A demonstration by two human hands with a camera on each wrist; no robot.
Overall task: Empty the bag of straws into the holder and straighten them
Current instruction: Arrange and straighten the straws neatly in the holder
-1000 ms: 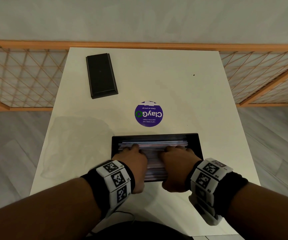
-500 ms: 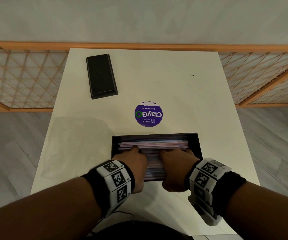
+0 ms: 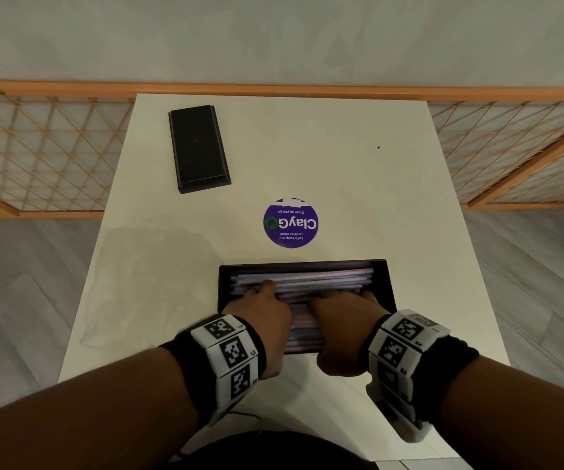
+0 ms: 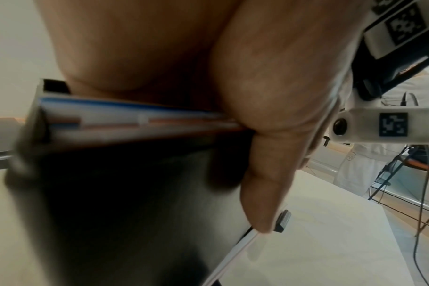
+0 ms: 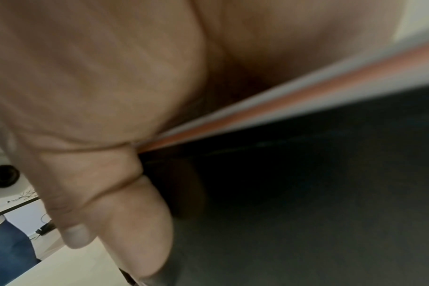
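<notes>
Straws point(image 3: 302, 278), paper-wrapped with pink and blue tints, lie lengthwise in the black holder point(image 3: 389, 283), a shallow open tray that sits on the near half of the white bench point(image 3: 324, 157), just this side of the round purple sticker point(image 3: 290, 222). My left hand point(image 3: 267, 320) and my right hand point(image 3: 345, 320) are side by side over the near part of the pile, fingers laid across the straws and thumbs down the holder's front wall; the wrist views show each palm resting on the top layer with a thumb against the dark outer face. Whether the fingers are pressing flat or curled round a few straws I cannot tell, since their tips are hidden. I judge these straws to be very light and loose, thin tubes that roll over one another and slide readily in their slick wrappers, and that kink or crush if squeezed hard. So I would not pinch single ones; better to handle the bundle as a whole, with flat fingers spread along its length, nudging the ends against the tray's short walls to square them. The holder looks rigid and light, so the thumbs on its wall should keep it from skating. A black lid point(image 3: 199, 147) lies at the far left, and a clear empty bag point(image 3: 145, 276) lies flat left of the holder.
</notes>
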